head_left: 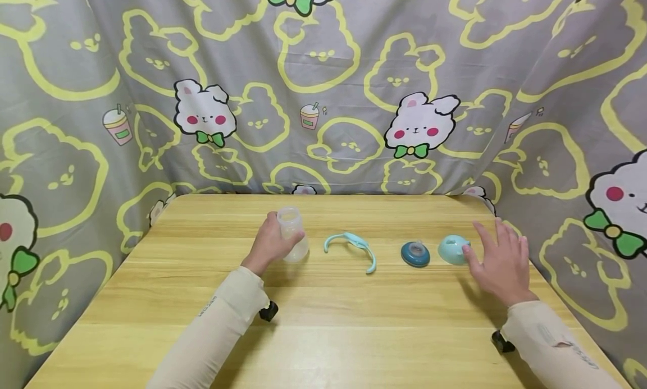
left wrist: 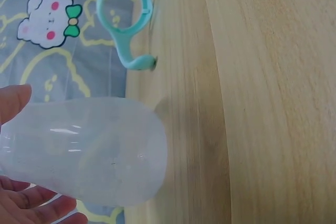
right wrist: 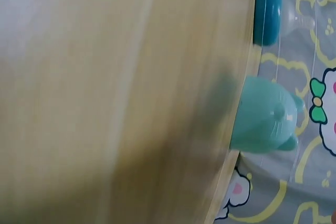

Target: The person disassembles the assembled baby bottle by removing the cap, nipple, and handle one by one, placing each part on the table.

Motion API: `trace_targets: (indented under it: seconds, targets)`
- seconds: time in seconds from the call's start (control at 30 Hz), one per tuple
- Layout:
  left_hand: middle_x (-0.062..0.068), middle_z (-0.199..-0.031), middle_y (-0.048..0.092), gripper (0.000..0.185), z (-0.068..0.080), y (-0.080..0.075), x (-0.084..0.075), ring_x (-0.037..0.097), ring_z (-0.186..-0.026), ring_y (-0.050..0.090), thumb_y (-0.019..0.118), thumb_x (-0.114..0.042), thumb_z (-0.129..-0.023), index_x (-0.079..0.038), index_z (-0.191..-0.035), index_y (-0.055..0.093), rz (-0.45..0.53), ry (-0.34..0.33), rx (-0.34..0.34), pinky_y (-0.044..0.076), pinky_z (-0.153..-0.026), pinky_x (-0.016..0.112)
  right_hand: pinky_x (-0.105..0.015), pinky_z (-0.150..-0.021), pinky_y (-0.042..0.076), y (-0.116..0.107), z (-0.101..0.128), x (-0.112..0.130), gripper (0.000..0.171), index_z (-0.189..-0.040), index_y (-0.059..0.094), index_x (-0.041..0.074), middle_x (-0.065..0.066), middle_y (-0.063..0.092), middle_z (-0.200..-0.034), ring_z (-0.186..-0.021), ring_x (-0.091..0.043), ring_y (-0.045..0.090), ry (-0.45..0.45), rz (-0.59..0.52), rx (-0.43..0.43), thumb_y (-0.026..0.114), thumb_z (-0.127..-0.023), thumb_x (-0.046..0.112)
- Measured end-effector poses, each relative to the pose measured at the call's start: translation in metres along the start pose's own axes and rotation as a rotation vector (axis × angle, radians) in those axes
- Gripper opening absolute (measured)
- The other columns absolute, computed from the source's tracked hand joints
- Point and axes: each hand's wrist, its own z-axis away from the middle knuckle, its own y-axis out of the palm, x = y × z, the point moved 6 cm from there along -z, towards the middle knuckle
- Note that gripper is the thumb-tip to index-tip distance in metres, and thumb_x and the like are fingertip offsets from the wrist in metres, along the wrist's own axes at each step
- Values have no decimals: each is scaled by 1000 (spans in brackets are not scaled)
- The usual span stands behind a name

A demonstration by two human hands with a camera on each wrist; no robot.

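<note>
My left hand (head_left: 273, 243) grips a clear baby bottle (head_left: 290, 237), thumb on one side and fingers on the other. The bottle has no top on it; in the left wrist view its frosted body (left wrist: 100, 150) lies between thumb and fingers. To its right lies a mint two-armed bottle handle (head_left: 356, 241) with a ring in the middle. My right hand (head_left: 502, 265), fingers spread, is beside a mint cat-eared cap (head_left: 453, 250), thumb right at its edge. In the right wrist view the cap (right wrist: 265, 116) stands on its rim. Left of it sits a teal collar with a clear nipple (head_left: 415, 254).
Everything stands on a wooden table (head_left: 323, 333). A grey curtain (head_left: 253, 170) with cartoon rabbits hangs behind it and along both sides. Dark wrist cameras sit under both sleeves, close over the tabletop.
</note>
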Motion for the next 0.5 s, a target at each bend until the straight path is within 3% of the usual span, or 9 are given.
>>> trace_targets:
  seconds: [0.33,0.5]
  targets:
    - [24,-114,54,83,1,1,1,37,-100,56,71,-40,-85,10,-136,30,-10,20,15,46,-86,48,-67,-106,-7,-4,5,-22,59,-150,30,13,-34,10,-152,-136,-58,8,79,22,84,42,-100,42]
    - [26,-124,51,83,5,-3,4,39,-110,53,72,-38,-85,9,-139,30,-6,47,35,43,-92,50,-68,-105,-8,-4,8,-32,61,-151,27,13,-34,5,-153,-136,-58,6,110,14,103,41,-100,44]
